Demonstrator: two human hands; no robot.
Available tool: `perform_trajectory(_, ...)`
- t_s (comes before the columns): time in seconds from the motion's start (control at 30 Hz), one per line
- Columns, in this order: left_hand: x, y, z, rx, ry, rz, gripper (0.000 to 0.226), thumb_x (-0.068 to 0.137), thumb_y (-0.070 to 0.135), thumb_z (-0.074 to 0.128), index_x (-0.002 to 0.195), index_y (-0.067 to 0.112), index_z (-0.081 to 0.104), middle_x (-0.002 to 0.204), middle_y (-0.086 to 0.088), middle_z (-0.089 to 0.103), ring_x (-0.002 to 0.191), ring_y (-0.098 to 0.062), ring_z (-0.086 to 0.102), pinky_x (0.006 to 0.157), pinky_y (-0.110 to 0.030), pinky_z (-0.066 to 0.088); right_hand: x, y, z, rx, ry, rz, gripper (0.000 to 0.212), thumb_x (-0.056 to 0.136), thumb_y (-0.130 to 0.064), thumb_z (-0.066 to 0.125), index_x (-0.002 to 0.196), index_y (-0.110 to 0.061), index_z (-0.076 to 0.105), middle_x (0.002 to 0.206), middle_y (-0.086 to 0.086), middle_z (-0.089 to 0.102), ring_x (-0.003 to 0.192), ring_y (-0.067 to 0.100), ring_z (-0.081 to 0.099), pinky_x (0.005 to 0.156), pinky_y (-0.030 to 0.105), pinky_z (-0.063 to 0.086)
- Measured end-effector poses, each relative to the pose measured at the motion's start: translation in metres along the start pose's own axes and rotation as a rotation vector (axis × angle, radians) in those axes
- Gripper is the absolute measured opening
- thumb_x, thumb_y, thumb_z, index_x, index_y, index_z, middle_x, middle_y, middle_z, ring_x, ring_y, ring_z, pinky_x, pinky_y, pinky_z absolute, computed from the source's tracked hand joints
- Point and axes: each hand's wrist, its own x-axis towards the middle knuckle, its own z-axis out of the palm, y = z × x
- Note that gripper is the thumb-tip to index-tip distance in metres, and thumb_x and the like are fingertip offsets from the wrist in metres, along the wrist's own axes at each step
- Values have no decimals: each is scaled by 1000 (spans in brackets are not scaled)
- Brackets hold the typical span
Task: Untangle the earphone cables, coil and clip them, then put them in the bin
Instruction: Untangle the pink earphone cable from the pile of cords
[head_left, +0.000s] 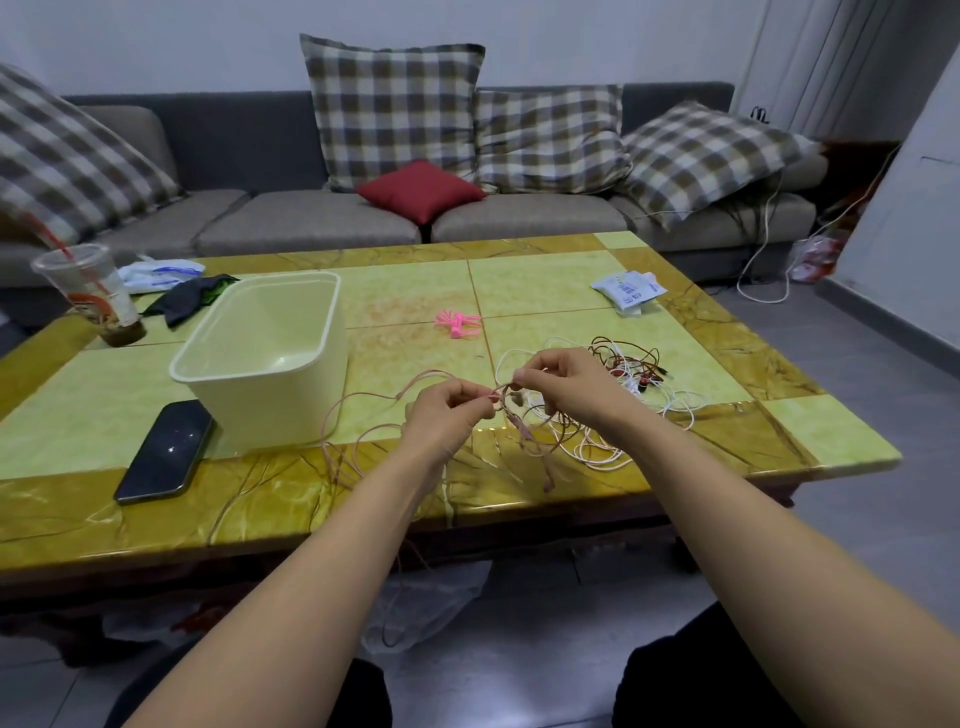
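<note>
A pink earphone cable (363, 410) loops over the table's front edge and hangs below it. My left hand (447, 415) pinches this cable near a small knot. My right hand (558, 379) pinches the same cable just above, fingers curled. To the right lies a tangle of white, red and dark cables (618, 374). A small bunch of pink clips (457, 323) sits on the table behind my hands. The cream bin (270, 353) stands to the left with nothing inside it.
A black phone (166, 449) lies in front of the bin. A plastic drink cup (91, 293), dark cloth (189, 296) and a white packet (628, 291) sit further back. Behind the tiled table (545, 291) is a grey sofa with cushions.
</note>
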Motion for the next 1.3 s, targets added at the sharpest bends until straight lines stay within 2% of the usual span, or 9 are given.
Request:
perform_trajectory(0.1,0,-1,-1,74,44,-40,34,58,56,60,75,31,77,102,8,68,121,-23,46,109,-49,31,-1,-2,-1,122,35,35,17,97,-13,55,89,-1,65,64,2,65,50,4,52,49,15,38)
perform_trajectory(0.3,4,-10,-2,138,54,-91,45,51,78,60,71,41,76,120,-2,61,129,-23,37,112,-46,29,6,-3,-4,412,67,156,21,98,-9,41,82,-9,55,68,5,58,49,11,43,48,20,39)
perform_trajectory(0.4,7,-14,2,167,57,-54,41,48,71,66,72,39,75,110,-3,65,123,-25,44,107,-46,36,8,-3,-2,489,10,213,19,97,-11,39,81,-10,50,55,0,38,45,13,24,42,21,32)
perform_trajectory(0.53,2,-9,1,217,60,-7,26,57,57,71,77,41,76,92,12,70,120,-14,43,104,-39,30,3,3,-5,201,-148,213,21,98,-20,54,78,-15,48,56,-5,32,48,11,23,47,24,21)
perform_trajectory(0.67,-1,-4,0,432,158,-14,15,82,24,68,88,35,75,82,22,38,111,-15,25,99,-36,26,-1,2,-4,234,-170,136,20,103,-23,49,85,-15,45,64,0,47,51,11,29,51,23,29)
perform_trajectory(0.87,-3,-6,2,401,81,30,26,82,24,66,98,44,71,92,25,50,103,-14,24,90,-34,24,-4,-2,1,333,-230,32,16,108,-19,32,103,-11,44,67,12,62,40,10,29,46,23,26)
perform_trajectory(0.97,-3,-7,2,360,-20,-11,26,77,36,68,99,49,68,113,3,39,110,-20,27,98,-30,26,-5,-1,7,341,-361,2,19,108,-13,29,105,-10,49,66,9,59,46,11,31,49,22,31)
perform_trajectory(1.13,5,-18,2,345,-140,-40,38,48,66,63,82,52,71,121,-7,53,123,-31,38,107,-48,35,-4,1,4,271,-211,-41,25,106,-9,31,97,-10,54,68,3,58,57,10,46,60,24,37)
perform_trajectory(1.3,8,-12,0,358,223,39,6,84,43,68,82,38,71,87,21,63,115,-15,36,88,-36,23,-1,5,1,100,-10,42,22,103,-6,38,95,-11,58,85,3,71,80,14,58,71,27,43)
